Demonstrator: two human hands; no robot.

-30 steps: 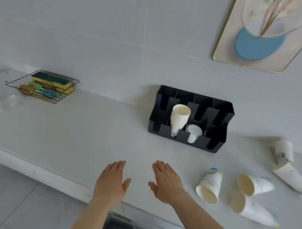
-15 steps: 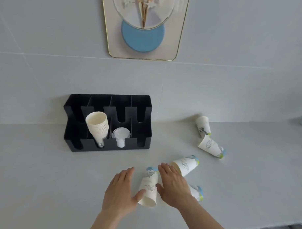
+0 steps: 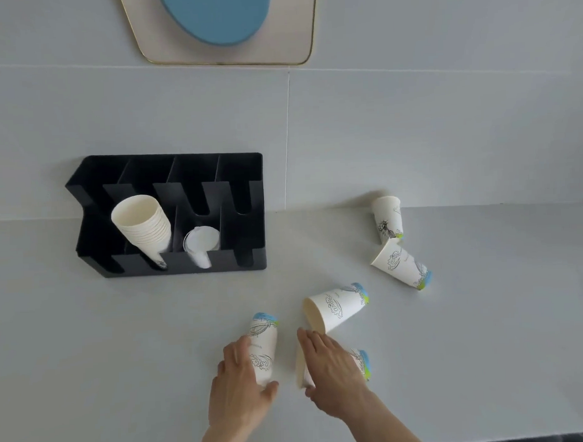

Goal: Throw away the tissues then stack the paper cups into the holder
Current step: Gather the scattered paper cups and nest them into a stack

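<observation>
Nearest the front edge of the worktop (image 3: 90,376), my left hand (image 3: 238,393) now wraps the side of a fallen paper cup (image 3: 264,347), fingers over it and thumb under its rim; half a second ago that thumb only brushed it. My right hand (image 3: 335,374) lies cupped over a second fallen cup (image 3: 363,365), thumb at its open mouth, but I cannot tell whether it has truly closed on it. Earlier this hand lay flat and hid most of that cup.

Just beyond my right fingertips lies a third cup (image 3: 336,307), mouth toward me. Further toward the right back of the worktop, two more cups lie touching: one (image 3: 400,265) on its side and another (image 3: 387,219) close to the wall. The view has closed in since the earlier frame.

At the back edge on the left, the black holder (image 3: 250,205) stands against the wall, with a cup stack (image 3: 143,227) leaning in its second compartment from the left and some white lids (image 3: 201,239) in the next.
</observation>
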